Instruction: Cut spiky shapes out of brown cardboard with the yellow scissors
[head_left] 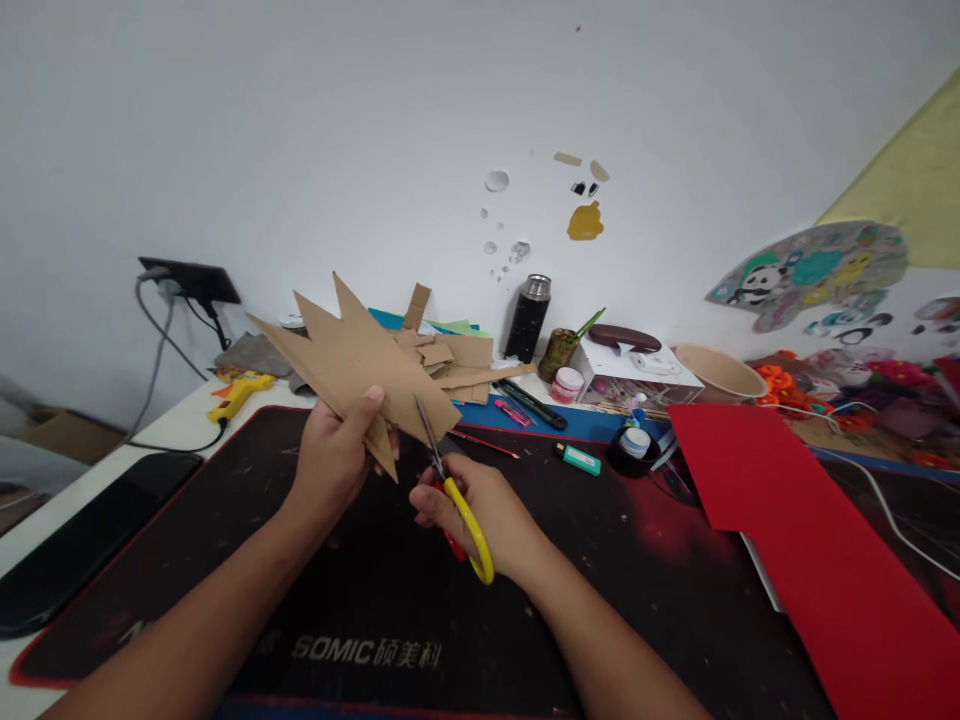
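Note:
My left hand (341,445) grips a brown piece of cardboard (352,355) by its lower edge, thumb on top. Pointed spikes are cut along the cardboard's upper left side, and another pointed part hangs below the thumb. In my right hand (480,505) is a pair of scissors (471,525) with yellow and red handles, the fingers closed round them. The blades reach up across the cardboard's lower right edge and stand a little apart. Both hands are above the dark desk mat.
Cardboard scraps (457,355) lie behind the held piece. A yellow glue gun (238,395) is at the left, near a black phone-like slab (97,535). A black thermos (529,320), a box cutter (531,402) and a teal marker-like item (577,459) lie ahead; red sheet (810,540) covers the right.

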